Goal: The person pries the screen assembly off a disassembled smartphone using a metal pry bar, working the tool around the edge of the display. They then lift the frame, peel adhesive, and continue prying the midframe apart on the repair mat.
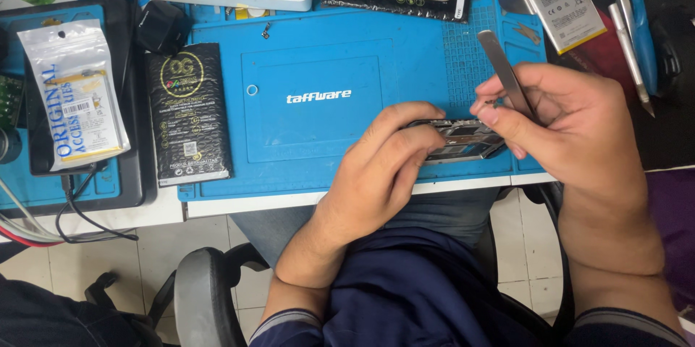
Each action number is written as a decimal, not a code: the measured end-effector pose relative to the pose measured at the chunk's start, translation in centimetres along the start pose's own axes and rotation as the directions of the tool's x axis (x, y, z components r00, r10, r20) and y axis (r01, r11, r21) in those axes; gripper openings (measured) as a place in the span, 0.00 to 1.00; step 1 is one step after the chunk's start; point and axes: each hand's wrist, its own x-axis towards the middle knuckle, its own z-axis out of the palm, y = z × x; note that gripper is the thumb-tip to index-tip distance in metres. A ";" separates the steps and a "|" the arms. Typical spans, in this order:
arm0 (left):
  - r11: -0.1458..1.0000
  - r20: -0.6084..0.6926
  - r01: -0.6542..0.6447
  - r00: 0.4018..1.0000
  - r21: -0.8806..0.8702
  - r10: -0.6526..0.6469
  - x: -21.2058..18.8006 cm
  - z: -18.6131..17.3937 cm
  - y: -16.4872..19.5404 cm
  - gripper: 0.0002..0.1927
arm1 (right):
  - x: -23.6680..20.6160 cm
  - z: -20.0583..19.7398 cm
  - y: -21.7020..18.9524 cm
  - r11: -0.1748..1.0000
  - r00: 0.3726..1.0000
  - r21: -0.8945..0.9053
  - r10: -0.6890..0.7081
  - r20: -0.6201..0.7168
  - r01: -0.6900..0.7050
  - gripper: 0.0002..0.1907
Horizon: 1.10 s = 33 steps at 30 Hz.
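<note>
While the left hand (384, 155) pins the opened phone frame (460, 140) at the near edge of the blue mat (318, 50) on the table, our right hand (565, 119) pinches metal tweezers (507, 75), tips down into the frame. Left fingers clenched on the frame's near side, right fingers grasping the tweezers. We'd judge the step goes best with the frame flat, wrist braced, light pinch, tips clear of neighbouring parts. Loose battery (565, 8) sits at the far right corner.
</note>
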 end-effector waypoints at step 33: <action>0.983 0.129 0.035 0.990 0.181 -0.059 -0.3 -0.7 -0.5 0.24 | -0.8 0.6 2.2 0.985 0.983 0.014 -0.169 -0.072 0.171 0.11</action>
